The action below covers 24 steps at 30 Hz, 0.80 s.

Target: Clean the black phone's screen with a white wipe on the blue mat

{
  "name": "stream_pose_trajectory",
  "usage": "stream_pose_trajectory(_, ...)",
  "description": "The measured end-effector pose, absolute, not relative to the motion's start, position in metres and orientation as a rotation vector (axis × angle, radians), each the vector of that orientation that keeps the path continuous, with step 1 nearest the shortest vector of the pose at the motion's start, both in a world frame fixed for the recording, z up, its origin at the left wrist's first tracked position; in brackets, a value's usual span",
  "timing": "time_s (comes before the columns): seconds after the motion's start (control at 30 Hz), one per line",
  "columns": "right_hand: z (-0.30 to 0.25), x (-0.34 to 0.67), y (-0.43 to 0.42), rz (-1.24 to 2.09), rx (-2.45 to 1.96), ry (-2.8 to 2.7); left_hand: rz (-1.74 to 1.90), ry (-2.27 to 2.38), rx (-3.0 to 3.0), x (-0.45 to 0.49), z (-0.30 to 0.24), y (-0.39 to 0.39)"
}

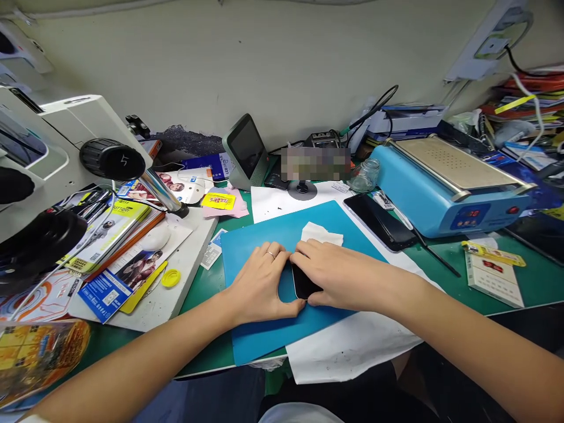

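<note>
A small black phone lies on a blue work mat at the middle of the desk. My right hand covers most of it from the right, fingers pressed down on its top. From the left, my left hand, with a ring on one finger, holds the phone's edge between fingertips and thumb. Just behind my right hand a white folded cloth rests on the mat.
A microscope stands at the left over papers and cards. A blue heating machine sits at the right, with another black phone beside it. A small screen device and a glass jar stand at the back. White paper hangs over the desk's front edge.
</note>
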State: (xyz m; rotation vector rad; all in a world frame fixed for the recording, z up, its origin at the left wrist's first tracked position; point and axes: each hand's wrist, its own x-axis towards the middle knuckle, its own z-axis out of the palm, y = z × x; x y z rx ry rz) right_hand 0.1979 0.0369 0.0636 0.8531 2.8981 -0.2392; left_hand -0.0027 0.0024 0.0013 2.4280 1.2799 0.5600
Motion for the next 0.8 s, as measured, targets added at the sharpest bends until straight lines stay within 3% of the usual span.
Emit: stream_pose_trajectory(0.8, 0.0591, 0.1912, 0.0459, -0.222, 0.786, 2.864, 0.524, 1.314, 2.416, -0.0022, 0.0014, 0.0046)
